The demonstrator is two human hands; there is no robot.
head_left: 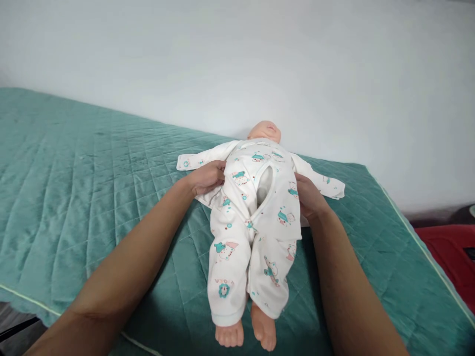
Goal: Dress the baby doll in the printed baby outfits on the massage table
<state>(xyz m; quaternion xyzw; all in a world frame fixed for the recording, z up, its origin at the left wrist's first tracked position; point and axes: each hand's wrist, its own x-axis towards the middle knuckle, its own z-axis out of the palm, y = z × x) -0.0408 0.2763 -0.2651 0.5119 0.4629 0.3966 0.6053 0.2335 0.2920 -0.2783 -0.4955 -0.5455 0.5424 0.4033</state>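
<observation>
A baby doll (264, 131) lies on its back, feet towards me, in a white printed shirt (284, 198) and matching trousers (230, 252). The shirt's front gapes in an oval over the belly, and its edges meet at a small tie near the crotch. At the doll's side on the left, my left hand (208, 178) is closed, its curled fingers gripping the shirt's side. My right hand (308, 197) is at the opposite side, against the shirt, its fingers mostly hidden behind the cloth. Both sleeves spread outwards, and the doll's bare feet (229, 334) stick out of the trouser legs.
A green quilted cover (92, 178) with pale piping lies under the doll. Behind the doll's head rises a white wall (222, 59). Beyond the cover's right edge stands a red object (445, 247). Dark floor shows at the lower left.
</observation>
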